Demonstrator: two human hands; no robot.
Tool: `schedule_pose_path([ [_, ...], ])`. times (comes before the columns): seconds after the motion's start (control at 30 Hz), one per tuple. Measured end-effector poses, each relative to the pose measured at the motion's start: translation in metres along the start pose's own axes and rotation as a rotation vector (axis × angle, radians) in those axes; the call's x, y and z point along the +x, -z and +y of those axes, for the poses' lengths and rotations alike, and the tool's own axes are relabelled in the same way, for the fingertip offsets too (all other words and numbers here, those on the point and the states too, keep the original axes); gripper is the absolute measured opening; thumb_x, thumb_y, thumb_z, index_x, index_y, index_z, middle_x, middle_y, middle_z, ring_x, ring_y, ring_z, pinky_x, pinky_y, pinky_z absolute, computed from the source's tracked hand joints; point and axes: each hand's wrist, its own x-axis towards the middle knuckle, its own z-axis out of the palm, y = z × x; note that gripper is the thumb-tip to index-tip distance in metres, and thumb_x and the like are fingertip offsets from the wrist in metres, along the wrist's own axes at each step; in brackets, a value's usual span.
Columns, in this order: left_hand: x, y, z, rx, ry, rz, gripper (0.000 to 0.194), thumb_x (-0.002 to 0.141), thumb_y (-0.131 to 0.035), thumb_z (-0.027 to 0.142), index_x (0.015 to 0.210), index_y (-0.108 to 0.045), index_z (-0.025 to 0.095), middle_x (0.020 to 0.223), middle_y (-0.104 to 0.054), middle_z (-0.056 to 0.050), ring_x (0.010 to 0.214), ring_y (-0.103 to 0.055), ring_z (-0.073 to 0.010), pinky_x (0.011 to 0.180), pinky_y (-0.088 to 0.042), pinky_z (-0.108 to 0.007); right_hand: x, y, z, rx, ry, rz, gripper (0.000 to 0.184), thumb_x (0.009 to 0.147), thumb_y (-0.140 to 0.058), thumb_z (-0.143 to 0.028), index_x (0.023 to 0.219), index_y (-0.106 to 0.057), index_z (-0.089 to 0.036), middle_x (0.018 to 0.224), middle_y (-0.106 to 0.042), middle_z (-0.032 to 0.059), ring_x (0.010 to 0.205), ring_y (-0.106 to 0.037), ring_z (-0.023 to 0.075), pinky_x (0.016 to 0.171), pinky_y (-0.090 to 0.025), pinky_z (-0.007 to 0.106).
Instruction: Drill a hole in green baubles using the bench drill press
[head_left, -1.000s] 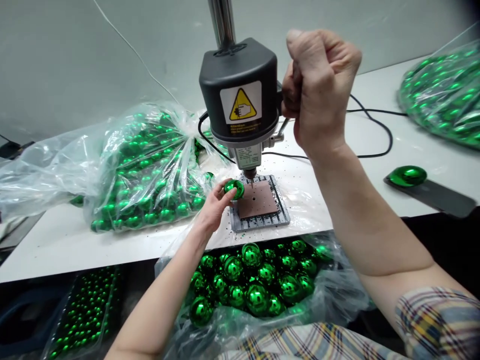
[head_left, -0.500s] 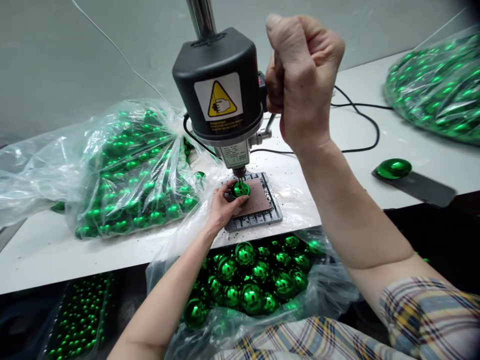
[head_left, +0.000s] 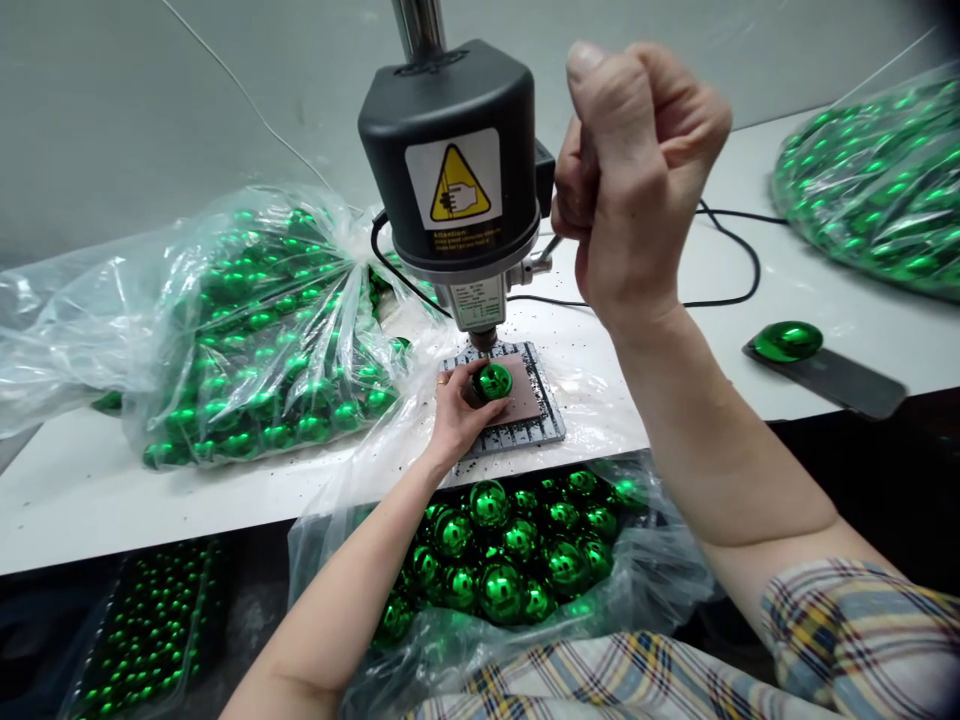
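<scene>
Between the thumb and fingers of my left hand (head_left: pixel 459 412) is a shiny green bauble (head_left: pixel 495 381), held over the brown pad (head_left: pixel 523 398) on the grey base plate (head_left: pixel 551 425). Right above and behind it is the chuck of a small drill press (head_left: pixel 450 160), a black-topped machine with a yellow warning label. Where the bit meets the bauble, I cannot make out clearly. My right hand (head_left: pixel 637 170) is a raised fist around the press's feed lever (head_left: pixel 553 244), whose grip is mostly hidden by the fingers.
Plastic bags of green baubles lie left (head_left: pixel 262 340) and far right (head_left: pixel 877 190). An open bag of baubles (head_left: pixel 499 590) sits below the table edge. On the right, half a green bauble (head_left: pixel 789 341) rests on a phone (head_left: pixel 855 380). A black cable (head_left: pixel 754 270) crosses the table.
My left hand has brought the bauble rightwards from the pad's left edge to beneath the drill chuck, then slightly farther right. My right hand stays closed on the lever, raised. The view has shifted a little.
</scene>
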Motion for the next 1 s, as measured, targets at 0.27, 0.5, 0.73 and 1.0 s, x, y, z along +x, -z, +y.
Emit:
schedule_pose_path([
  [0.27, 0.000, -0.002, -0.004, 0.007, -0.001, 0.005, 0.064, 0.066, -0.090, 0.032, 0.125, -0.067, 0.021, 0.114, -0.067, -0.009, 0.115, -0.057, -0.0282, 0.103, -0.047, -0.045, -0.021, 0.013, 0.001, -0.202, 0.073, 0.003, 0.045, 0.094, -0.057, -0.024, 0.060, -0.027, -0.025, 0.049, -0.031, -0.0040, 0.041, -0.029, 0.0112, 0.039, -0.028, 0.030],
  [0.5, -0.001, -0.003, -0.004, 0.026, -0.016, 0.010, 0.064, 0.067, -0.090, 0.031, 0.125, -0.067, 0.022, 0.115, -0.067, -0.008, 0.114, -0.057, -0.0283, 0.103, -0.047, -0.045, -0.049, 0.025, -0.008, -0.259, 0.115, 0.010, 0.059, 0.095, -0.063, -0.048, 0.061, -0.021, -0.024, 0.052, -0.020, -0.0051, 0.039, -0.031, 0.0091, 0.040, -0.034, 0.028],
  [0.73, -0.002, -0.002, -0.005, 0.031, -0.039, 0.006, 0.063, 0.068, -0.089, 0.033, 0.126, -0.066, 0.022, 0.114, -0.066, -0.008, 0.113, -0.057, -0.0280, 0.103, -0.046, -0.046, -0.066, 0.038, 0.008, -0.164, 0.243, -0.010, 0.055, 0.092, -0.062, -0.027, 0.055, -0.021, -0.020, 0.048, -0.023, -0.0054, 0.038, -0.024, 0.0076, 0.039, -0.025, 0.029],
  [1.0, -0.002, -0.003, -0.007, 0.024, -0.053, 0.014, 0.062, 0.069, -0.089, 0.035, 0.125, -0.065, 0.023, 0.114, -0.065, -0.009, 0.114, -0.057, -0.0286, 0.102, -0.046, -0.046, -0.077, 0.047, 0.020, -0.097, 0.412, -0.086, 0.050, 0.088, -0.057, -0.019, 0.058, -0.018, -0.020, 0.047, -0.022, -0.0059, 0.037, -0.023, 0.0071, 0.039, -0.024, 0.028],
])
